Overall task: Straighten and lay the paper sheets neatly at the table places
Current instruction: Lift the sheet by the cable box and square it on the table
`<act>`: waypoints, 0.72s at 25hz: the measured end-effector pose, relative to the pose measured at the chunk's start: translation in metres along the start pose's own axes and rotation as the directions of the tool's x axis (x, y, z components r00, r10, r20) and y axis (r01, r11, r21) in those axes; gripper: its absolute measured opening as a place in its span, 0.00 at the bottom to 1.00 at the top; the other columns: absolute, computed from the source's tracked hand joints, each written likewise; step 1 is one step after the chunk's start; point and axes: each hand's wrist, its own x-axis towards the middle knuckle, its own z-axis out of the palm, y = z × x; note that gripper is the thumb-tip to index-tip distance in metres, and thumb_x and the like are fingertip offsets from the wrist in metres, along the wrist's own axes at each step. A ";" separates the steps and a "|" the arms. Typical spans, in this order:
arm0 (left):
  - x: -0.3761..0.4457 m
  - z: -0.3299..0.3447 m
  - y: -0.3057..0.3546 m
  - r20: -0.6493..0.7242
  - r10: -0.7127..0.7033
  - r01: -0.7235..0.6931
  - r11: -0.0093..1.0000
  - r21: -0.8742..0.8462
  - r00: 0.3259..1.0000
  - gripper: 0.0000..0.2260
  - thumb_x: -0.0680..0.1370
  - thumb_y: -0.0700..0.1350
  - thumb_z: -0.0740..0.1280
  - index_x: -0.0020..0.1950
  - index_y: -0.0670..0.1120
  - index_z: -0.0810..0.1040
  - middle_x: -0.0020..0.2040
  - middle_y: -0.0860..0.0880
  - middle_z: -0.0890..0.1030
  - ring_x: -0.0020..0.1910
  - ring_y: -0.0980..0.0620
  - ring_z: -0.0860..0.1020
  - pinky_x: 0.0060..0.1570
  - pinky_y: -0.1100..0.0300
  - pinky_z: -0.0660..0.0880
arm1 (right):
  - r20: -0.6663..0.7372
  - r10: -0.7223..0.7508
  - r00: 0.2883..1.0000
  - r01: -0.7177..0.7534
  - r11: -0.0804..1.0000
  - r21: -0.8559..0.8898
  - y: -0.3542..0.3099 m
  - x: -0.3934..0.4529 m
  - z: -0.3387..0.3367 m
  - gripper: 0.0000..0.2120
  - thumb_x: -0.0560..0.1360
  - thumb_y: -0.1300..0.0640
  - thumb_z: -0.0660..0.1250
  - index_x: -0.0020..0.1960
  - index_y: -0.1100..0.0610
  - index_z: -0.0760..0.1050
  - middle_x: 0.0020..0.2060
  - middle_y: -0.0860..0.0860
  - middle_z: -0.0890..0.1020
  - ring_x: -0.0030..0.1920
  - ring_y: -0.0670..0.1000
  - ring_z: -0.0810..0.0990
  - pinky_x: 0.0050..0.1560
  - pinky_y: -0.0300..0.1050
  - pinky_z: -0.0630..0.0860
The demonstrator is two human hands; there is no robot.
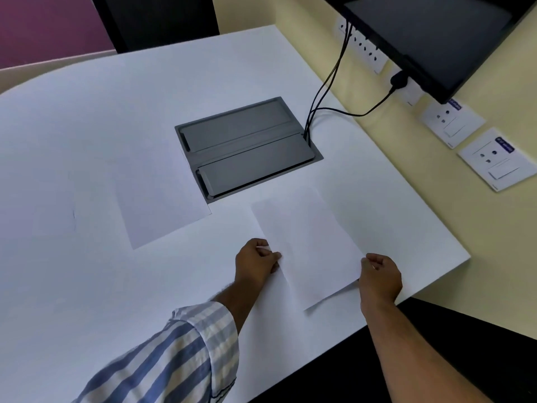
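A white paper sheet [308, 245] lies near the right front of the white table [87, 141], slightly skewed. My left hand [255, 261] pinches its left edge and my right hand [379, 276] grips its right edge near the lower corner. That near right corner is lifted a little off the table. A second white sheet [162, 199] lies flat to the left, beside the grey cable box. Further left a faint third sheet [52, 219] rests flat, its edges hard to make out.
A grey flip-lid cable box [247, 146] is set into the table's middle, with black cables [328, 82] running up to a wall-mounted screen [430, 36]. Wall sockets [494, 158] line the yellow wall at right. The table's right edge is close to my right hand.
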 end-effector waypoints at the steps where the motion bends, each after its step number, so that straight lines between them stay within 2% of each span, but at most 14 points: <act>1: 0.003 0.004 0.001 0.000 0.001 -0.001 1.000 0.016 1.000 0.15 0.71 0.40 0.80 0.52 0.49 0.79 0.39 0.46 0.85 0.36 0.45 0.87 0.49 0.46 0.86 | 0.003 0.003 1.000 -0.003 1.000 -0.011 0.001 0.004 0.002 0.07 0.78 0.60 0.71 0.48 0.48 0.80 0.46 0.48 0.85 0.49 0.55 0.85 0.45 0.45 0.77; 4: 0.009 0.014 0.003 -0.012 0.013 -0.012 0.997 0.077 1.000 0.17 0.71 0.42 0.80 0.55 0.51 0.77 0.40 0.47 0.85 0.38 0.47 0.87 0.51 0.47 0.85 | 0.021 0.010 1.000 -0.009 0.999 -0.042 0.002 0.013 0.006 0.07 0.77 0.62 0.71 0.51 0.51 0.80 0.48 0.50 0.84 0.51 0.56 0.84 0.47 0.45 0.76; 8: 0.010 0.017 0.005 0.021 0.081 -0.084 0.970 0.227 0.996 0.24 0.73 0.50 0.79 0.65 0.51 0.73 0.44 0.49 0.84 0.44 0.48 0.85 0.55 0.47 0.84 | 0.066 -0.004 0.998 0.010 0.996 -0.092 -0.002 0.017 0.006 0.11 0.76 0.63 0.71 0.57 0.54 0.79 0.56 0.52 0.84 0.56 0.56 0.83 0.51 0.46 0.75; 11: 0.005 0.013 0.006 0.057 0.116 -0.129 0.916 0.380 0.992 0.30 0.73 0.58 0.77 0.70 0.52 0.68 0.51 0.51 0.84 0.50 0.48 0.84 0.56 0.48 0.82 | 0.105 -0.175 0.979 0.199 0.932 -0.304 -0.005 0.012 0.004 0.17 0.76 0.63 0.73 0.64 0.58 0.79 0.64 0.55 0.80 0.64 0.58 0.79 0.57 0.48 0.76; 13: 0.003 0.005 0.000 0.060 0.260 -0.247 0.785 0.569 0.964 0.33 0.72 0.59 0.75 0.72 0.54 0.67 0.64 0.51 0.79 0.61 0.48 0.78 0.60 0.47 0.79 | 0.176 -0.319 0.931 0.364 0.810 -0.460 -0.005 0.006 0.004 0.20 0.77 0.61 0.74 0.68 0.60 0.78 0.69 0.57 0.77 0.68 0.61 0.75 0.61 0.53 0.77; 15: 0.003 -0.003 -0.008 0.186 0.436 -0.420 0.539 0.730 0.881 0.34 0.72 0.60 0.73 0.75 0.54 0.67 0.74 0.52 0.71 0.71 0.46 0.71 0.66 0.46 0.73 | 0.321 -0.407 0.855 0.518 0.662 -0.542 -0.003 0.001 0.006 0.23 0.79 0.57 0.73 0.72 0.60 0.76 0.74 0.57 0.74 0.73 0.61 0.72 0.68 0.58 0.76; 16: 0.004 -0.007 -0.012 0.277 0.467 -0.489 0.429 0.760 0.840 0.35 0.73 0.60 0.72 0.77 0.54 0.66 0.78 0.52 0.67 0.76 0.46 0.67 0.71 0.45 0.69 | 0.397 -0.418 0.817 0.576 0.604 -0.550 -0.001 -0.001 0.008 0.24 0.80 0.55 0.72 0.74 0.60 0.75 0.76 0.57 0.73 0.75 0.60 0.71 0.71 0.59 0.74; 18: 0.006 -0.009 -0.021 0.405 0.445 -0.560 0.302 0.772 0.799 0.34 0.77 0.61 0.66 0.81 0.55 0.62 0.84 0.53 0.60 0.83 0.47 0.58 0.79 0.42 0.59 | 0.490 -0.409 0.770 0.637 0.549 -0.542 0.005 -0.004 0.012 0.26 0.80 0.52 0.72 0.75 0.60 0.74 0.77 0.57 0.73 0.77 0.59 0.70 0.75 0.58 0.70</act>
